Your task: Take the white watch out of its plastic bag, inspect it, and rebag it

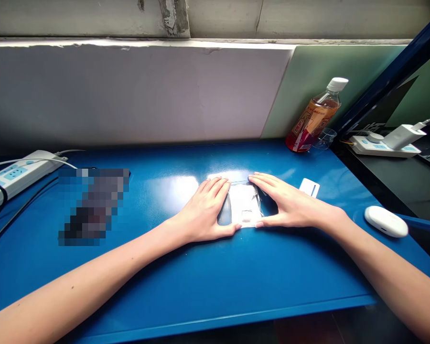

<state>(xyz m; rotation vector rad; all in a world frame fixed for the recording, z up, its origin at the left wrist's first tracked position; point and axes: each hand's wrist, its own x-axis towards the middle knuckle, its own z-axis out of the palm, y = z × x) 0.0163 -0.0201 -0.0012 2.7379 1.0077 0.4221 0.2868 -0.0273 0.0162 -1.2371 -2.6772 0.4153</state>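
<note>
A small white packet in a clear plastic sleeve (244, 203) lies flat on the blue table (208, 282), a bright glare behind it. My left hand (208, 210) rests along its left side, fingers stretched toward the far left corner and thumb at the near edge. On the opposite side is my right hand (284, 200), fingertips at the far right corner and thumb tip by the near right one. Both hands have thumb and fingers spread wide, framing the packet and touching its edges. Thin whitish strands or creases show along its right side.
A drink bottle (315, 117) leans at the back right. A white card (310, 188) lies behind my right wrist, a white rounded case (386, 221) near the right edge. Power strips (387, 145) with cables are at both sides; a pixelated dark object (96, 205) lies left.
</note>
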